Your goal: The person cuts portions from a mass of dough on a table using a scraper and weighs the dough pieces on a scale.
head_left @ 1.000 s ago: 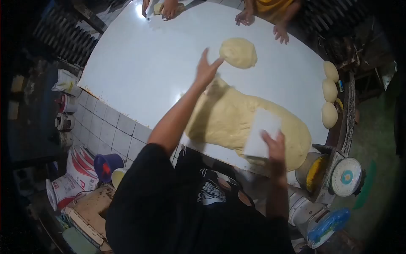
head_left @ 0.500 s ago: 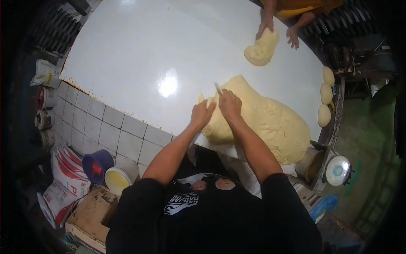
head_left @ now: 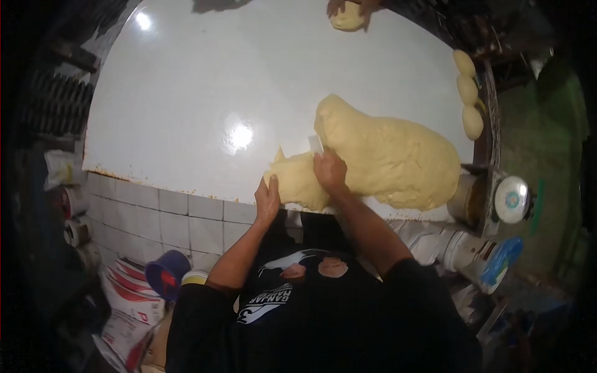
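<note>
Dough (head_left: 401,158) under the scraper (head_left: 315,145) on a white counter (head_left: 180,93).
At 7 to 8 o'clock of the scraper, the left hand (head_left: 267,198) is half curled, gripping the dough's left end, thumb on top; at 5 o'clock, the right hand (head_left: 330,170) is closed round the scraper, blade at a notch, the main mass lying toward 3 o'clock. The step in hand looks like cutting off the left end; whether it is cut through cannot be told. The cut seems to call for firm downward pressure and a steady left grip. At 12 to 1 o'clock, another person's hands (head_left: 370,6) touch a small lump (head_left: 347,20); at 2 o'clock, three smooth balls (head_left: 468,91) line the edge.
</note>
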Demonstrator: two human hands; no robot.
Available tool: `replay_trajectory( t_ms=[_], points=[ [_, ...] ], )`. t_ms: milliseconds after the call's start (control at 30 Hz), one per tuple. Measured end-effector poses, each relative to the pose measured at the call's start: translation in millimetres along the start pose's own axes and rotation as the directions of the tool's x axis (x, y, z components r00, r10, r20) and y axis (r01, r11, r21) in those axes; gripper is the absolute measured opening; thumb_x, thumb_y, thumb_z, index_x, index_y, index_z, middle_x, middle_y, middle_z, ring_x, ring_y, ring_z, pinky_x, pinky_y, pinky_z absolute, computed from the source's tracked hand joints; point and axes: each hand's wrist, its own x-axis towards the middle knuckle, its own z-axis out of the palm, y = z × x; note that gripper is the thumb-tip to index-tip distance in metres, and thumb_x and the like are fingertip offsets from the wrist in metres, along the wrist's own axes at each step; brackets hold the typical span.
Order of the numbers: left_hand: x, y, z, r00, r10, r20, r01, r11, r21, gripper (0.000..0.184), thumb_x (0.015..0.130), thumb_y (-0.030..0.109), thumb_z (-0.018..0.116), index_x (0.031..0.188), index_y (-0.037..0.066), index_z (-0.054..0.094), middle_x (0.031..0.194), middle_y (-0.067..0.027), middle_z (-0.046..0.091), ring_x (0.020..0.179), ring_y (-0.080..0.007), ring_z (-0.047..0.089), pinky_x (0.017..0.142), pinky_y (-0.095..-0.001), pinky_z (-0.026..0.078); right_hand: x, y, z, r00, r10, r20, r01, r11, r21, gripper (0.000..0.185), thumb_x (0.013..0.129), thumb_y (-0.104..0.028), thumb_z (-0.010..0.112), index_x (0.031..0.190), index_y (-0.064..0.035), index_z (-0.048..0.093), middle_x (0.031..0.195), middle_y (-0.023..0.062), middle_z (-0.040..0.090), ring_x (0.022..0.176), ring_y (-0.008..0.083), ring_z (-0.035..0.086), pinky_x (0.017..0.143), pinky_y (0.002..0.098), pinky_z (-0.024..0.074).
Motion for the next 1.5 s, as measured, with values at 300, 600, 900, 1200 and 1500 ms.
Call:
replay_trajectory(
  t_ms=[300,600,900,1200,1500],
  points=[
    [25,97,-25,0.738,0.485,0.469,-0.672,0.471,0.571,0.084,0.086,0.041,0.078,0.154,0.007,0.042,0.154,-0.0237,0.044,0.146,-0.0454,0.034,0.120,-0.0548,0.028,-39,39,-53,0.991,0.131,0.020,-0.129,0.915,0.383,0.046,0.093,-0.032,0.067,0.125,0.0008,0.066,0.110,0.0264,0.071,0.105,0.0437,0.068,0.092,0.0493,0.0532],
    [59,50,-29,0.837,0.274,0.474,-0.528,0.631,0.568,0.075,0.085,0.045,0.078,0.141,0.002,0.053,0.135,-0.0211,0.062,0.123,-0.0401,0.059,0.107,-0.0492,0.044,-33,-1,31,0.976,0.208,-0.068,-0.180,0.942,0.284,0.038,0.096,-0.029,0.063,0.112,0.0039,0.069,0.098,0.0265,0.072,0.096,0.0447,0.069,0.088,0.0518,0.0535],
    [65,36,-77,0.907,0.174,0.384,-0.256,0.951,0.174,0.067,0.102,0.027,0.062,0.157,0.000,0.034,0.153,-0.0210,0.050,0.139,-0.0277,0.050,0.115,-0.0364,0.039,-79,0,78,0.981,0.153,-0.118,-0.135,0.980,0.150,0.042,0.093,-0.033,0.069,0.102,0.0074,0.071,0.092,0.0280,0.072,0.088,0.0420,0.072,0.077,0.0469,0.0552],
    [74,130,13,0.747,-0.114,0.655,0.492,0.757,-0.429,0.067,0.105,0.052,0.052,0.151,0.004,0.043,0.146,-0.0169,0.055,0.131,-0.0311,0.057,0.112,-0.0462,0.048,-35,33,-82,0.896,0.108,0.430,-0.414,-0.145,0.899,0.037,0.094,-0.033,0.073,0.113,-0.0008,0.072,0.092,0.0099,0.074,0.083,0.0200,0.071,0.071,0.0388,0.0566],
    [-31,363,380,0.264,0.210,0.941,0.501,0.804,-0.320,0.063,0.106,0.048,0.050,0.154,0.009,0.040,0.151,-0.0167,0.051,0.137,-0.0353,0.052,0.114,-0.0523,0.046,-89,292,-182,0.829,0.543,0.138,-0.123,-0.065,0.990,0.035,0.094,-0.031,0.074,0.112,-0.0020,0.072,0.099,0.0079,0.073,0.087,0.0198,0.070,0.076,0.0387,0.0568]
  ],
)
